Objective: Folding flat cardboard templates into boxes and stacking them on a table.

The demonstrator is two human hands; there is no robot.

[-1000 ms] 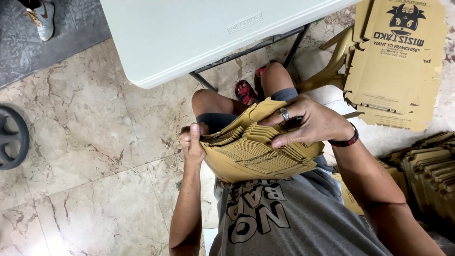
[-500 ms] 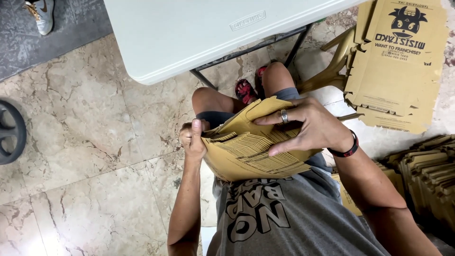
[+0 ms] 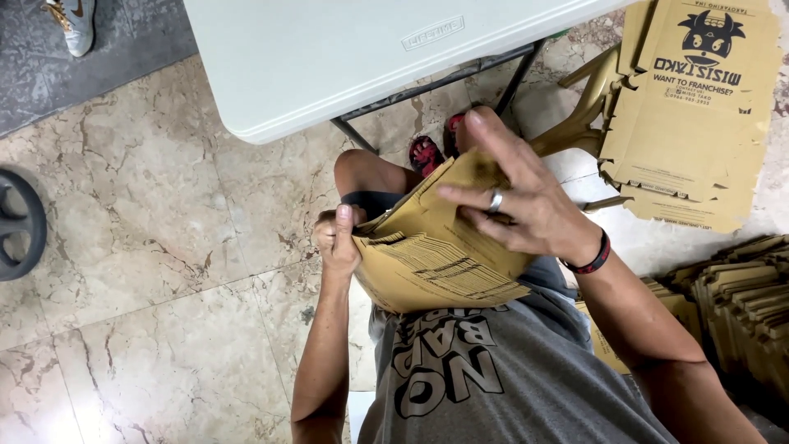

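A thick stack of flat brown cardboard box blanks [image 3: 440, 263] rests on my lap, tilted up. My left hand [image 3: 337, 240] grips the stack's left edge, thumb on top. My right hand [image 3: 516, 197], with a ring and a dark wristband, lies spread on the top blank and lifts its upper edge away from the stack. I sit with bare knees and red sandals [image 3: 429, 151] under the table edge.
A white folding table [image 3: 345, 57] stands just ahead. More flat printed cardboard blanks [image 3: 694, 115] lean on a tan chair at the right, and piles of blanks [image 3: 740, 304] lie at the lower right. A dark wheel [image 3: 20, 224] and another person's shoe [image 3: 72, 23] are at the left.
My right hand has slid up and forward over the stack, raising the top blank. The left hand keeps its hold on the left edge.
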